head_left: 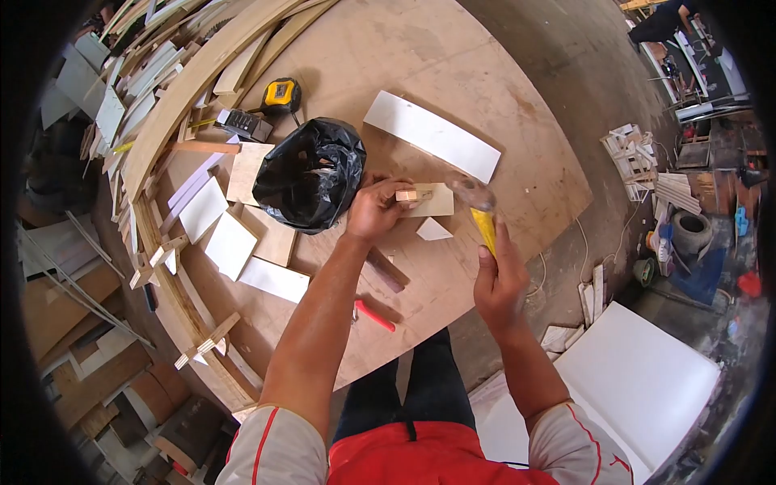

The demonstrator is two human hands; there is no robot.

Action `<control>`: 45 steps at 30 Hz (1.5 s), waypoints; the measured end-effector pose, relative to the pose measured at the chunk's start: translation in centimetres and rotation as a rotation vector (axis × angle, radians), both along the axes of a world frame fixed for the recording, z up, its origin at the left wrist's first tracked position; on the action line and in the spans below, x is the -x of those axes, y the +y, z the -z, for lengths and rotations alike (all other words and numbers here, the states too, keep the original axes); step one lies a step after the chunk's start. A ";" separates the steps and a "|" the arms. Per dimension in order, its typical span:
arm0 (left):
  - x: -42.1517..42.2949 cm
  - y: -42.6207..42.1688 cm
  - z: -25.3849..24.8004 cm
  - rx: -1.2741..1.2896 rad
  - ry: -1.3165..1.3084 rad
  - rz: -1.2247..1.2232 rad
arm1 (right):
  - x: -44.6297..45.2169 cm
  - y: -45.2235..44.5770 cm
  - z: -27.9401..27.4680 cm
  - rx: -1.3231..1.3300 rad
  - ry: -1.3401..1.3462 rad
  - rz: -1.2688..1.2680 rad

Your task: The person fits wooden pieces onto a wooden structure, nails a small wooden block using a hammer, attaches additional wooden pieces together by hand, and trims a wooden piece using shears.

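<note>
My left hand [374, 209] is closed on a small wood block [414, 196], which it holds over a pale board piece [439, 200] on the plywood table. My right hand [501, 279] grips the yellow handle of a hammer [483, 228]. The hammer's head is raised just right of the pale piece, apart from the block. A black plastic bag [311, 175] stands open directly left of my left hand. Below the pale piece lies a small white offcut [434, 229]. A long white board [432, 136] rests above both hands.
A yellow tape measure [281, 94] sits behind the bag on the table [453, 56]. Wood strips [194, 89] pile along the left edge. Red-handled pliers [374, 316] and a dark bar [385, 271] lie near my body. A person [659, 20] is far off at upper right.
</note>
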State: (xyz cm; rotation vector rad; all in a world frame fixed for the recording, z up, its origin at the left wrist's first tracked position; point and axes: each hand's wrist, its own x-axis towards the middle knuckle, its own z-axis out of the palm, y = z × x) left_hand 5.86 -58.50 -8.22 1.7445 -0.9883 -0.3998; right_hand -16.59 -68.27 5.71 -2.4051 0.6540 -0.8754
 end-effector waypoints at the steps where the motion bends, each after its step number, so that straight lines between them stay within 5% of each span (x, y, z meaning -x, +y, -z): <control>1: -0.1 0.0 0.2 0.007 0.000 0.003 | 0.2 0.0 1.1 0.000 0.075 -0.001; 6: -0.1 -0.3 0.4 0.063 -0.044 -0.005 | 0.9 -0.1 4.4 -0.063 0.427 0.037; 15: 0.1 -0.1 -0.1 0.033 -0.007 -0.017 | 0.4 0.9 1.2 0.075 -0.079 0.013; 18: 0.2 -0.1 -0.1 -0.002 -0.005 -0.022 | 0.3 1.3 6.5 -0.093 0.306 0.052; 22: -0.3 -0.1 0.6 0.055 -0.057 0.022 | 0.9 1.5 6.0 -0.161 0.425 0.089; 29: -0.2 -0.1 0.1 0.056 -0.065 0.005 | -0.2 2.1 2.3 0.137 -0.165 0.149; 32: 0.0 -0.1 0.1 0.037 -0.067 -0.008 | 0.3 2.4 6.4 -0.087 0.398 0.098; 38: 0.0 -0.2 -0.2 0.033 -0.046 -0.004 | 0.5 1.8 5.1 -0.106 0.322 0.098; 41: 0.0 -0.2 -0.3 0.026 -0.011 -0.003 | -0.3 1.8 2.3 0.047 -0.034 0.101; 45: -0.1 -0.1 -0.2 0.045 -0.001 0.012 | 1.0 3.0 4.7 -0.016 0.085 0.179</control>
